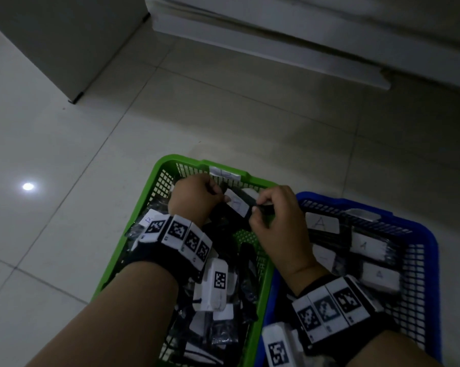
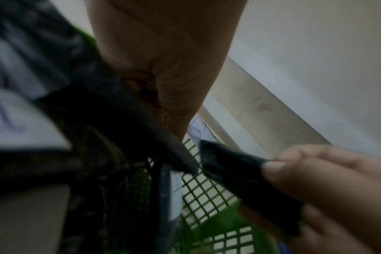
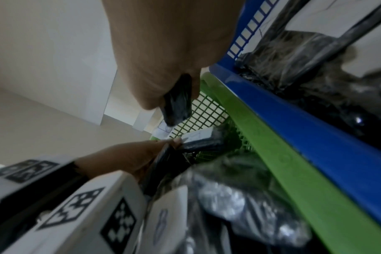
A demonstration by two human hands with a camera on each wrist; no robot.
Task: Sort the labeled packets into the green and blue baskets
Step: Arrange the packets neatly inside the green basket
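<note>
My left hand (image 1: pixel 211 192) hovers over the far end of the green basket (image 1: pixel 168 158) and grips a black packet with a white label (image 1: pixel 238 205). My right hand (image 1: pixel 258 207) pinches a black packet end (image 1: pixel 266 209) right beside that label. In the right wrist view this black end (image 3: pixel 177 103) hangs from my right fingers, apart from the labeled packet (image 3: pixel 198 139) in my left hand (image 3: pixel 130 154). I cannot tell whether these are one packet or two. The blue basket (image 1: pixel 432 250) stands against the green one on the right and holds several packets marked A (image 1: pixel 321 222).
Several black packets with white labels fill the green basket (image 3: pixel 283 163). A paper label (image 1: pixel 224 174) sits on its far rim. Both baskets stand on a pale tiled floor (image 1: pixel 223 115). A white cabinet (image 1: pixel 64 35) is at the far left, a white furniture base (image 1: pixel 276 49) at the back.
</note>
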